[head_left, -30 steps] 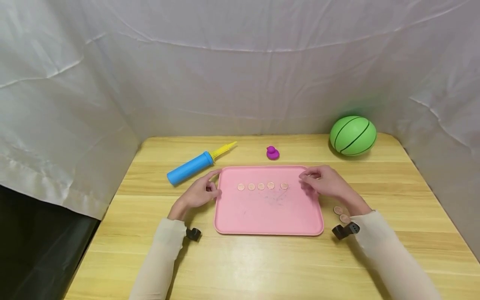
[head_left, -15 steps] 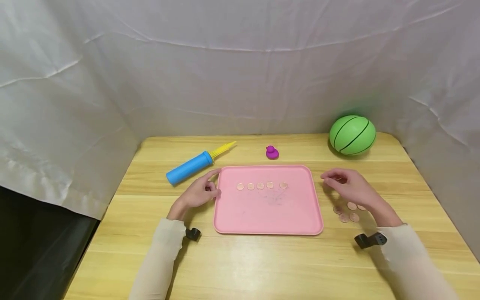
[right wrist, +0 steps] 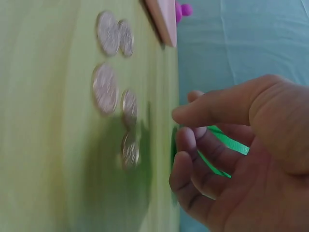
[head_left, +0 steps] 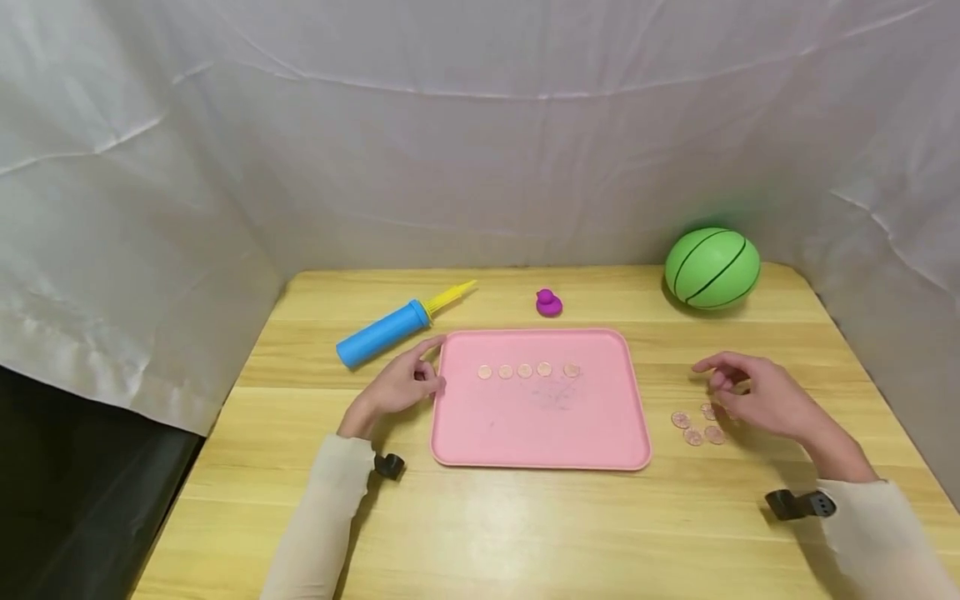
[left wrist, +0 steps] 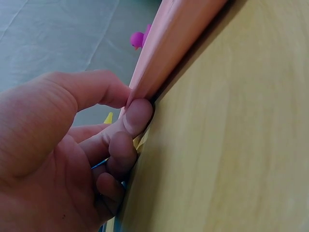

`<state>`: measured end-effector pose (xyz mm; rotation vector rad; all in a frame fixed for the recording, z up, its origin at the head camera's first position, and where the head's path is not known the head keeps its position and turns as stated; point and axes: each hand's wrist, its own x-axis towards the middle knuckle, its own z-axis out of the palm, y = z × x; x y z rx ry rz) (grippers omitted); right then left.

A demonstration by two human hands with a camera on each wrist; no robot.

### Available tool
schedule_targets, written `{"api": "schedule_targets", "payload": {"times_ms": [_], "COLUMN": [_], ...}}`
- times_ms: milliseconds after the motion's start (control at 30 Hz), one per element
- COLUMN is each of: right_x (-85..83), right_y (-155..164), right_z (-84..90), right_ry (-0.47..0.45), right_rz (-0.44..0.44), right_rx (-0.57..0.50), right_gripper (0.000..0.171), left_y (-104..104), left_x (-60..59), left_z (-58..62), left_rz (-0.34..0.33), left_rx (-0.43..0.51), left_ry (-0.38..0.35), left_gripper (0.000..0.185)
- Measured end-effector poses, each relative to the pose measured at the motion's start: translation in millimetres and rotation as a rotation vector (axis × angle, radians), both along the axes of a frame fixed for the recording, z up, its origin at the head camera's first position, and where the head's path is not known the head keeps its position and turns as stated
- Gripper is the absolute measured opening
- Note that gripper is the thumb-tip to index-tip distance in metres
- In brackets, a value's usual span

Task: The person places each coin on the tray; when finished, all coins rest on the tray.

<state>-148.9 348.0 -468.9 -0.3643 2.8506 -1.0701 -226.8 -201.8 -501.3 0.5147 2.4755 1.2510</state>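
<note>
White sheeting walled a pale wooden worktop (head_left: 525,533) where coins were being laid out.

The left hand (head_left: 397,385) pinched the rim of a flat pink plastic tray (head_left: 540,433), seemingly to steady it; five copper coins (head_left: 525,371) sat in a row inside. The right hand (head_left: 765,400) hovered, fingers (right wrist: 193,140) loosely curled and empty, over loose copper coins (head_left: 697,423) lying just right of that tray.

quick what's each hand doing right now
Left hand: pinching the tray edge.
Right hand: open, holding nothing, fingers loosely curled above the coins.
</note>
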Motion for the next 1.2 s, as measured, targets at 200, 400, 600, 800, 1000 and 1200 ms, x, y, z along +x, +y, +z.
{"api": "schedule_targets", "payload": {"times_ms": [200,400,600,800,1000,1200], "right_x": [10.4,20.4,22.9,19.9,16.6,12.5], "right_y": [13.6,24.7,27.1,26.0,30.6,33.1], "right_z": [-12.4,-21.3,-23.4,-21.7,-20.0,-20.4], "right_ry": [0.069,0.105,0.101,0.071,0.050,0.033], "right_rz": [0.000,-0.002,-0.036,-0.048,-0.037,-0.018], "right_rx": [0.058,0.083,0.128,0.143,0.112,0.099], "right_gripper": [0.036,0.033,0.027,0.016,0.016,0.017], "left_y": [1.3,0.8,0.6,0.8,0.7,0.1], "left_x": [1.0,-0.7,0.5,0.6,-0.6,0.2], "left_z": [0.5,0.2,-0.8,-1.4,-1.6,-0.5], "left_rz": [0.005,-0.011,-0.007,-0.009,-0.010,-0.005], "left_rx": [-0.004,0.002,0.012,0.007,0.013,0.018], "left_ry": [0.009,0.024,0.017,0.018,0.022,0.016], "left_gripper": [0.078,0.078,0.078,0.078,0.077,0.078]}}
